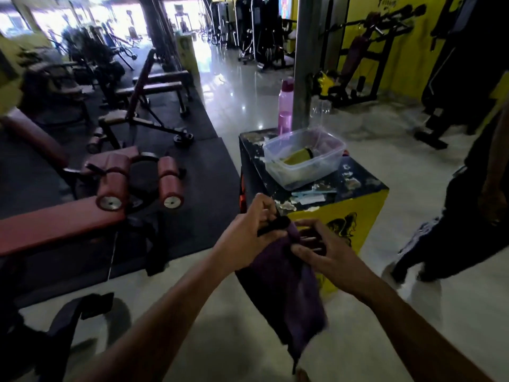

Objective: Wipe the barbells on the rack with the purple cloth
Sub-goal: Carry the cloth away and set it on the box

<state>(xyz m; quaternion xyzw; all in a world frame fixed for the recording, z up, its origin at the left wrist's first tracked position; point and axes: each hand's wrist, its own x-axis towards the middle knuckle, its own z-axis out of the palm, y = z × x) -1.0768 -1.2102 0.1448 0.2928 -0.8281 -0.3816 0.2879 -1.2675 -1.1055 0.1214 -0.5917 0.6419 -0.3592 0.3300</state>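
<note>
Wiping looks not yet begun: no barbells or rack can be made out. Both hands grip the purple cloth [286, 282] just in front of the yellow box [344, 216], left hand [248, 230] pinching its top edge, right hand [322, 249] curled round it, the rest hanging down.

Both hands hold a purple cloth [286, 282] before a yellow box [355, 205]: the left hand [248, 230] grips its top, the right hand [322, 249] pinches its edge. A clear tub [303, 158] and a pink bottle [285, 106] stand on the box. Benches [110, 183] stand left.
</note>
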